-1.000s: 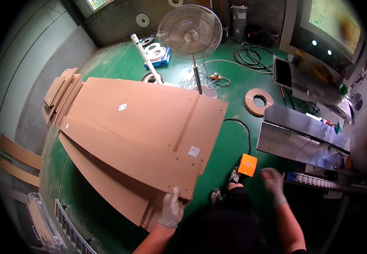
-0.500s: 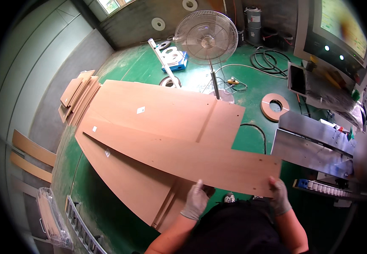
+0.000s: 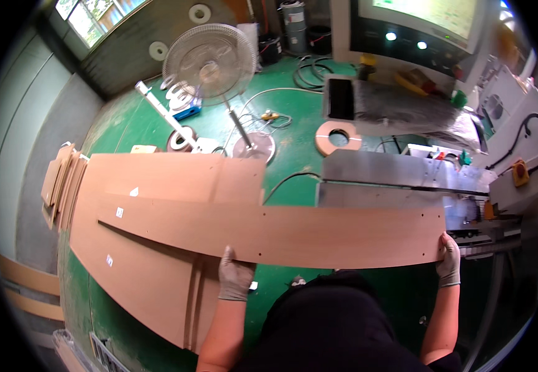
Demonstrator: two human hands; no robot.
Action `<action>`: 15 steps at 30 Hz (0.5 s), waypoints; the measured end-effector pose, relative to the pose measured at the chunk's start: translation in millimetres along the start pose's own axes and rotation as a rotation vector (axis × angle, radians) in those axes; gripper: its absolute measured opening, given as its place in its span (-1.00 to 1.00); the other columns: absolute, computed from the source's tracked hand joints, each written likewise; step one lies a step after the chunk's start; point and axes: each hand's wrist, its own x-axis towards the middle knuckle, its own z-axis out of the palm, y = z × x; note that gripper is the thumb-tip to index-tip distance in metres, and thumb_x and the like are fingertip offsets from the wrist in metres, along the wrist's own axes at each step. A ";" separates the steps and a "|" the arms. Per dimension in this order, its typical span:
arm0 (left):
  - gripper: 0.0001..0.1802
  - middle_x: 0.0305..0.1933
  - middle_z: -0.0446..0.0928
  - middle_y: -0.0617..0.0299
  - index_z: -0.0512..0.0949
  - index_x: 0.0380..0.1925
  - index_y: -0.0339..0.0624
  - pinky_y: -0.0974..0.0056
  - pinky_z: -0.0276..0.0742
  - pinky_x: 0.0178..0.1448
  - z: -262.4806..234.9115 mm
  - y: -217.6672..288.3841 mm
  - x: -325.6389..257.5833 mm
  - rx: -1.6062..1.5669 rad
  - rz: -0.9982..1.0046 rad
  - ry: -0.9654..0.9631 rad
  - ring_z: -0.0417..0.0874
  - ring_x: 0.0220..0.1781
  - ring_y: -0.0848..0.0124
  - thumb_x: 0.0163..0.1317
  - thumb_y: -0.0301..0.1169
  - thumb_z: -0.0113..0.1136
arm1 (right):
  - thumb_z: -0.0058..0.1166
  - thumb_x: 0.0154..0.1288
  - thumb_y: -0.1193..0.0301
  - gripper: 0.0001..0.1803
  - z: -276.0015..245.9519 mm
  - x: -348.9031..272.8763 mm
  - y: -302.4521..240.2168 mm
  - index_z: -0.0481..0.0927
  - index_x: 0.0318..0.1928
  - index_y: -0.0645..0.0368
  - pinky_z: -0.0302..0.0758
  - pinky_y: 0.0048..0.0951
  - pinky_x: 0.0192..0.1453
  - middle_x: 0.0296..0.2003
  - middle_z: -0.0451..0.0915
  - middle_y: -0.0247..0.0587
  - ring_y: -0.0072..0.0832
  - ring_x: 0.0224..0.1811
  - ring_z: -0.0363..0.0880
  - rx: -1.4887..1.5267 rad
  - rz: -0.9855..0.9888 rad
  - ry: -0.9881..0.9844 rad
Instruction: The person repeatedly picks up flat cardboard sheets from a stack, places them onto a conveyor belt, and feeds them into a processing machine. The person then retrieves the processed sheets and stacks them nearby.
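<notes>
From the head camera, you hold a long brown board (image 3: 293,232) level in front of your body, lifted above the stack of larger boards (image 3: 151,273) that lies on the green floor (image 3: 293,139). Your left hand (image 3: 236,277), gloved, has its grip closed on the board's near long edge, fingers up over the top face. Your right hand (image 3: 449,260), also gloved, has its grip closed around the board's right end, at the near corner. The board's left end reaches out over the stack; its right end hangs just beside the grey metal machine bed (image 3: 399,180). Beyond the stack stands a pedestal fan (image 3: 210,62) on its round base, with a brown ring-shaped offcut (image 3: 338,137) lying on the floor to its right. More narrow boards (image 3: 61,183) sit piled at the stack's far left.
</notes>
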 end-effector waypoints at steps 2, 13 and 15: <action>-0.47 0.43 0.49 0.03 0.39 0.39 -0.19 -0.11 0.45 0.51 5.5 -7.4 17.2 0.039 0.063 0.058 0.50 0.45 0.05 0.63 -0.10 -0.09 | 0.12 0.53 0.24 -0.63 -38.1 17.1 -10.0 0.65 0.11 0.29 0.54 -0.36 0.25 0.05 0.69 -0.25 -0.47 0.11 0.63 0.001 -0.027 0.071; -0.47 0.37 0.50 0.09 0.40 0.40 -0.15 -0.04 0.48 0.47 47.2 -96.2 46.5 0.361 0.032 -0.066 0.52 0.40 0.14 0.66 -0.04 -0.12 | 0.06 0.56 0.45 -0.73 -66.4 26.0 -20.6 0.57 0.15 0.32 0.46 -0.43 0.32 0.04 0.61 -0.22 -0.52 0.10 0.56 -0.444 -0.452 0.508; -0.47 0.35 0.51 0.10 0.40 0.39 -0.15 -0.03 0.48 0.46 56.1 -102.7 52.9 0.421 -0.015 -0.013 0.53 0.38 0.15 0.66 -0.03 -0.10 | 0.04 0.57 0.42 -0.70 -71.8 16.3 -10.7 0.56 0.19 0.29 0.45 -0.44 0.31 0.08 0.59 -0.26 -0.54 0.13 0.54 -0.356 -0.368 0.528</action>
